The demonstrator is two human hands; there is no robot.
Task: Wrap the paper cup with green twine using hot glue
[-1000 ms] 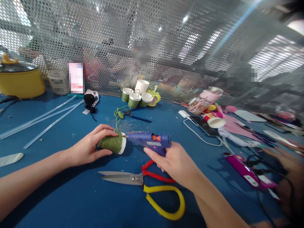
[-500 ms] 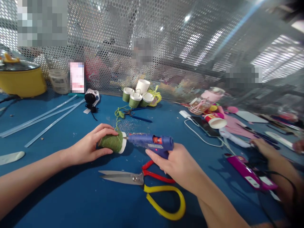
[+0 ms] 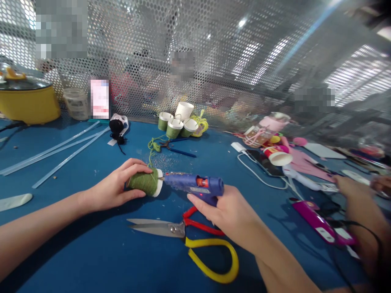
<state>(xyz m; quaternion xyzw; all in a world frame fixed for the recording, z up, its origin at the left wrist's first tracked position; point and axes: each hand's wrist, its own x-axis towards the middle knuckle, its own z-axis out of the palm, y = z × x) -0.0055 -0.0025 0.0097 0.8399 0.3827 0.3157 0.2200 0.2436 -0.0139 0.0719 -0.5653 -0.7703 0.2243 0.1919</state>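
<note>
A blue table fills the lower frame, backed by a perforated metal screen across the top. At upper left sits a yellow pot, with long clear glue sticks slanting below it. Scissors with one red and one yellow handle loop lie low in the centre, blades pointing left. A cluster of green-wrapped cups stands at the upper centre by the screen.

The left hand lies curled over a paper cup wound in green yarn, which rests on its side at the middle of the frame, fingers on top and thumb beneath. The right hand is closed around the grip of a blue glue gun, whose nozzle touches the cup's white rim. Both holds match the earlier frames; the gun has slid slightly right and lower.

At the right edge another person's arm is blurred; it seems to have drawn further right than half a second ago, above a magenta device.
</note>
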